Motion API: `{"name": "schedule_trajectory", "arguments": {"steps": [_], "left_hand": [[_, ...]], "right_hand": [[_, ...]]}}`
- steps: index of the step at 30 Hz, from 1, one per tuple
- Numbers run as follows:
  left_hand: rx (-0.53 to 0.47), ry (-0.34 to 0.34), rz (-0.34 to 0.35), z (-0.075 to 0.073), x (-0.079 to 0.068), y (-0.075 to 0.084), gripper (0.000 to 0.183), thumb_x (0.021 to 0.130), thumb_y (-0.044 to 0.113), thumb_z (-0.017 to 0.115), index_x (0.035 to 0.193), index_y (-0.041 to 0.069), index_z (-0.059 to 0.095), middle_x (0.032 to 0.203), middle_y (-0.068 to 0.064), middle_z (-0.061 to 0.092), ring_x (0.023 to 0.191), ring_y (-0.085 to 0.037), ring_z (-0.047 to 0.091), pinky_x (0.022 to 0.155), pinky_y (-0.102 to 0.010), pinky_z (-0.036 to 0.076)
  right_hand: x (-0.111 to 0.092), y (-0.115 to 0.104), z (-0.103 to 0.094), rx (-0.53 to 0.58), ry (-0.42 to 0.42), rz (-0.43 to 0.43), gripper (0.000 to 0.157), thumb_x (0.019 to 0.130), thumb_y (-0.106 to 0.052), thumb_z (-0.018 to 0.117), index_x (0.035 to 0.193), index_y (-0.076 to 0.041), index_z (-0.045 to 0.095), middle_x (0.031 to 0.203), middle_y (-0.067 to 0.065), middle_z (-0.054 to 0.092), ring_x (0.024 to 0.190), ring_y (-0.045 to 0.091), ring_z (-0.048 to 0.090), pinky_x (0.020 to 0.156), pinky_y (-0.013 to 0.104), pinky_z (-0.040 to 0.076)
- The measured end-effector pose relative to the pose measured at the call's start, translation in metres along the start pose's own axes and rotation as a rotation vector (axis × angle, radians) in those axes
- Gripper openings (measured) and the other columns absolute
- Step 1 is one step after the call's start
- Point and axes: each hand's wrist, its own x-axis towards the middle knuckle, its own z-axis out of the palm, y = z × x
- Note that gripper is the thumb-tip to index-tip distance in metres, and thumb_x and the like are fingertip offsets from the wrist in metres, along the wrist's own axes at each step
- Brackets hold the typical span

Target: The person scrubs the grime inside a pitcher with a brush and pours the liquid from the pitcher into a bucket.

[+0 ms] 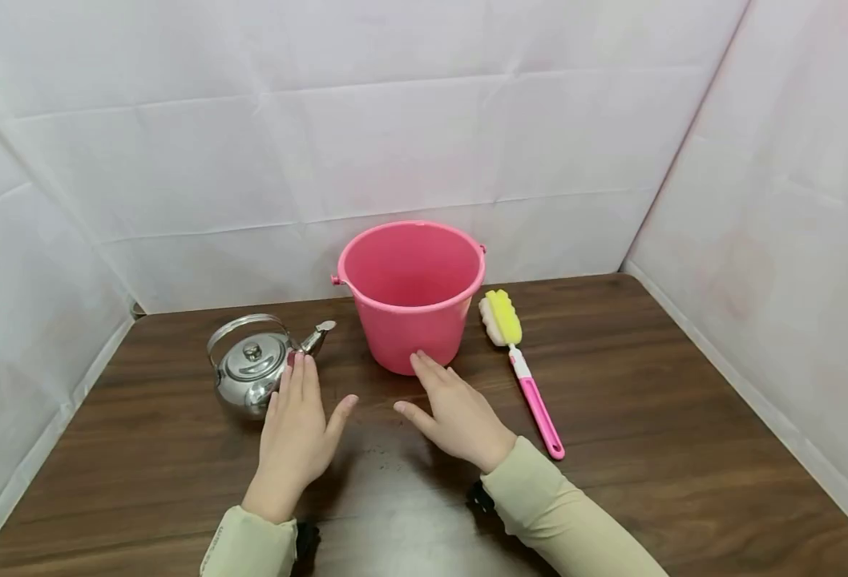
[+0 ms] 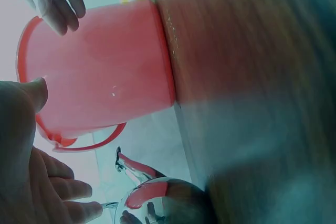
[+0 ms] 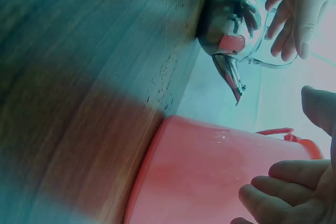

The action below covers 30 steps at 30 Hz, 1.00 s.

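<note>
A pink bucket [image 1: 417, 328] stands upright at the back middle of the table, its inside bare. To its left is a shiny metal kettle [image 1: 240, 393] with its lid on, its arched handle raised and its spout towards the bucket. My left hand [image 1: 297, 441] hovers in front of the kettle, fingers straight and thumb spread, holding nothing. My right hand [image 1: 460, 417] is in front of the bucket, fingers extended and thumb apart, also holding nothing. Right of the bucket lies a bottle brush [image 1: 528, 385] with a yellow and white sponge head and a pink handle.
The dark wooden table [image 1: 655, 433] is bordered by a white sheet wall [image 1: 395, 152] behind and on both sides. Small wet drops [image 3: 165, 77] dot the tabletop near the bucket and kettle. Dark bands sit at both wrists below the sleeves.
</note>
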Motion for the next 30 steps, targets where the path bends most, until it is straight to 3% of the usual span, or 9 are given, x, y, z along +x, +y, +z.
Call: {"name": "schedule_trajectory", "arguments": {"steps": [12,20,30], "left_hand": [[0.002,0.039,0.006,-0.003,-0.002,-0.005,0.083,0.096,0.051,0.043,0.146,-0.010,0.016,0.154,-0.028,0.017,0.143,-0.043,0.014,0.109,-0.061,0.022],[-0.009,0.051,-0.013,-0.006,-0.004,-0.009,0.083,0.095,0.049,0.046,0.146,-0.009,0.016,0.154,-0.026,0.016,0.142,-0.044,0.014,0.110,-0.062,0.019],[-0.006,0.076,-0.018,-0.009,-0.003,-0.013,0.085,0.093,0.048,0.051,0.146,-0.009,0.017,0.153,-0.027,0.019,0.142,-0.044,0.014,0.110,-0.061,0.020]], "right_hand": [[0.005,-0.009,0.005,-0.002,-0.013,-0.008,0.071,0.092,-0.048,0.055,0.145,-0.004,0.035,0.150,0.011,0.037,0.138,0.024,0.037,0.105,0.043,0.040],[0.009,-0.018,0.007,0.005,-0.018,-0.045,0.070,0.092,-0.046,0.057,0.144,-0.004,0.036,0.150,0.011,0.038,0.138,0.021,0.037,0.110,0.042,0.034],[0.017,-0.027,0.007,-0.016,-0.014,-0.070,0.071,0.091,-0.047,0.058,0.144,-0.005,0.037,0.149,0.011,0.039,0.137,0.021,0.038,0.109,0.042,0.035]]}}
